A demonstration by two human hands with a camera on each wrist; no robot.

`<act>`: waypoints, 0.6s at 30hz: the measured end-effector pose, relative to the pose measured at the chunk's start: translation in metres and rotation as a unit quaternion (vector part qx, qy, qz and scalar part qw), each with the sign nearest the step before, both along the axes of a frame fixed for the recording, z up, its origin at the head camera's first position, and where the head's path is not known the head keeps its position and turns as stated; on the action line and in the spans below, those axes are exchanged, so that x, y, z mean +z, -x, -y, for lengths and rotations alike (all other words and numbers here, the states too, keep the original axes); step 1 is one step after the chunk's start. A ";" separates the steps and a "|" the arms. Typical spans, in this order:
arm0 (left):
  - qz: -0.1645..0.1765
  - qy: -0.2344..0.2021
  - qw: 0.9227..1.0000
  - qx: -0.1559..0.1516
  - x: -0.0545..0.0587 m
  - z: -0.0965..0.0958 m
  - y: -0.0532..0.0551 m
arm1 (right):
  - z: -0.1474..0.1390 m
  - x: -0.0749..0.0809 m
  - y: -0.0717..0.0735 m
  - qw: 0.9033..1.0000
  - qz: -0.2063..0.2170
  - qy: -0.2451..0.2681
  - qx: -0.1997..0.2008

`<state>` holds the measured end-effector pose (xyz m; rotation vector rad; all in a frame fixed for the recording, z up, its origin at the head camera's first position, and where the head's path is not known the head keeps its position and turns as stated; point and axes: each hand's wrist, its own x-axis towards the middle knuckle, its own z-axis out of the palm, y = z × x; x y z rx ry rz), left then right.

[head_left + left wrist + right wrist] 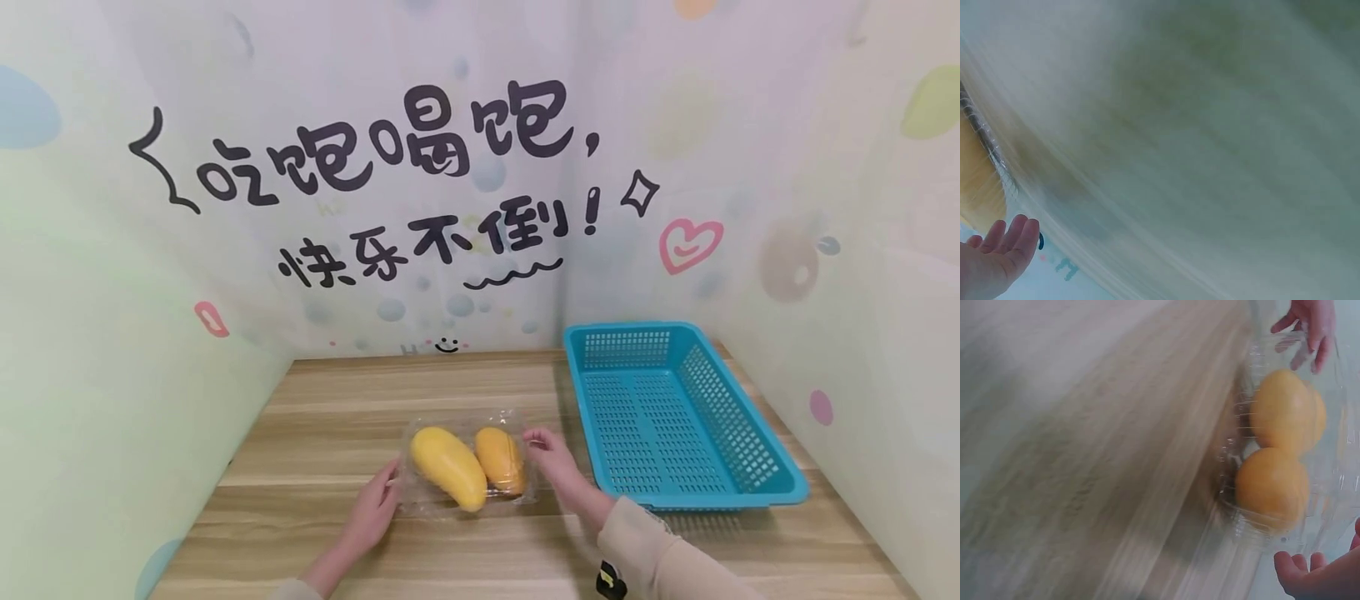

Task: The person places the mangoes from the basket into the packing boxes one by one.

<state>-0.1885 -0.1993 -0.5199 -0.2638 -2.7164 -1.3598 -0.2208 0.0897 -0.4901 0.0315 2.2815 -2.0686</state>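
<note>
A clear plastic box [517, 418] stands on the table, with a large yellow mango [448, 468] and a smaller orange-yellow mango [501, 461] inside it. At the box's left side is my left hand [372, 507], its fingers extended along that wall. My right hand [557, 465] is at the opposite end, with slightly bent fingers by the wall. In the right wrist view, the right fingertips [1284, 565] are close to the box's near end and the thumb stands apart from them. Left wrist view: the left fingers [1022, 237] are loosely extended beside the box.
To the right, a blue perforated plastic basket [765, 500] sits on the wood-grain table [300, 467]. Printed curtain walls [480, 50] enclose the back and both sides. A small black and yellow item [611, 581] shows by the right sleeve [652, 546].
</note>
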 end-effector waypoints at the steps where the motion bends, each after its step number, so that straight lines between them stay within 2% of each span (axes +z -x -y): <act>1: 0.000 0.004 1.000 -0.002 0.000 0.001 -0.001 | -0.001 -0.002 -0.002 1.000 -0.002 -0.004 0.002; 7: 0.000 0.042 0.999 -0.003 0.000 0.004 -0.008 | -0.004 -0.009 -0.011 1.000 -0.019 -0.015 0.005; 10: -0.004 0.049 0.999 0.008 0.001 0.005 -0.011 | -0.003 -0.010 -0.015 0.999 -0.026 -0.033 0.001; 14: 0.019 0.027 0.998 0.045 0.005 0.003 -0.014 | -0.002 -0.013 -0.021 0.998 -0.048 -0.049 -0.006; 18: 0.066 -0.032 0.995 0.073 0.011 -0.001 -0.015 | -0.002 -0.016 -0.024 0.997 -0.057 -0.049 -0.006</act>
